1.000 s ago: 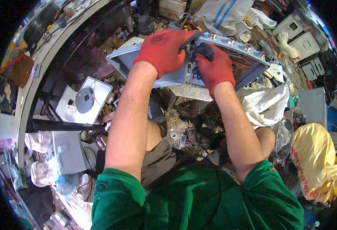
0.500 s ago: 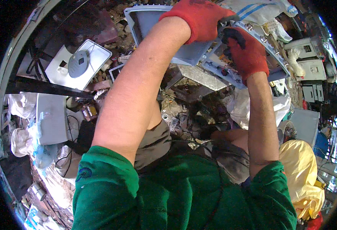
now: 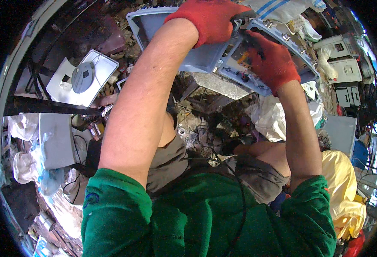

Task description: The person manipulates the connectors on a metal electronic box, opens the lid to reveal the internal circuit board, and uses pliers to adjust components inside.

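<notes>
A grey-blue metal enclosure lies opened out in front of me, its hollow lid (image 3: 203, 60) on the left and its body (image 3: 263, 88) on the right. Small parts and some orange bits show inside the body. My left hand (image 3: 210, 21), in a red glove with black fingertips, reaches over the lid, fingers closed near the seam between the halves. My right hand (image 3: 274, 60), gloved alike, bends its fingers down into the body near that seam. Whatever the fingertips grip is hidden by the gloves.
Beneath the enclosure stands a grey metal block (image 3: 220, 85). A white panel with a grey oval device (image 3: 82, 77) lies at the left, near a dark bar (image 3: 51, 105). White sacks (image 3: 270, 118) and a yellow sack (image 3: 343, 184) sit at the right. Scrap litters the ground.
The enclosure and both hands sit slightly further left in view. My right hand has turned and shifted, baring more of the body's inside near the seam.
</notes>
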`<state>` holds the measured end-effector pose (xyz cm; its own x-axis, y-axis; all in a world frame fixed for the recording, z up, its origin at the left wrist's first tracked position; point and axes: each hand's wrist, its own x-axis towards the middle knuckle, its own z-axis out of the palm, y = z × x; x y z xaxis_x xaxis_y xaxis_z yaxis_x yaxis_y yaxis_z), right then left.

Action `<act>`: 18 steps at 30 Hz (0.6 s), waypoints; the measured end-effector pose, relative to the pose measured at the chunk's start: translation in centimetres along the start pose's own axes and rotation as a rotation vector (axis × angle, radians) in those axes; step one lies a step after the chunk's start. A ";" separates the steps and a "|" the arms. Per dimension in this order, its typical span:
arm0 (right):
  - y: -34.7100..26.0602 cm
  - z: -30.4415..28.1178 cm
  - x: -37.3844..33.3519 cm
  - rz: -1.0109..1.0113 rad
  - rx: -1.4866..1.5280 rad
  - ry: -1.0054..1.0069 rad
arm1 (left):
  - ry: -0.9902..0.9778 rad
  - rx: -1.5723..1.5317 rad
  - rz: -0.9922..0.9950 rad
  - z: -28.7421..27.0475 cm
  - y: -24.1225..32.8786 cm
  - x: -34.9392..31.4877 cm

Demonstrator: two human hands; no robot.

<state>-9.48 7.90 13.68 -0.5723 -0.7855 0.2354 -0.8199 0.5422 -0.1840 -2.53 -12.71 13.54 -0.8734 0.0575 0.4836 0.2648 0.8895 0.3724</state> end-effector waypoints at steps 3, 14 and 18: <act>-1.1 0.3 -0.4 0.092 0.003 0.017 | -0.027 0.011 -0.010 0.0 0.2 0.3; -6.3 1.8 -0.2 0.406 0.049 0.195 | -0.019 0.009 -0.029 -0.6 0.4 -0.4; -5.7 2.1 -0.1 0.338 -0.061 0.172 | -0.009 0.026 0.003 -1.1 1.0 -0.7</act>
<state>-4.69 4.30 12.74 -0.8005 -0.5011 0.3287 -0.5813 0.7827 -0.2224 -1.22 -12.39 14.42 -0.8765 0.0639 0.4772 0.2564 0.9009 0.3503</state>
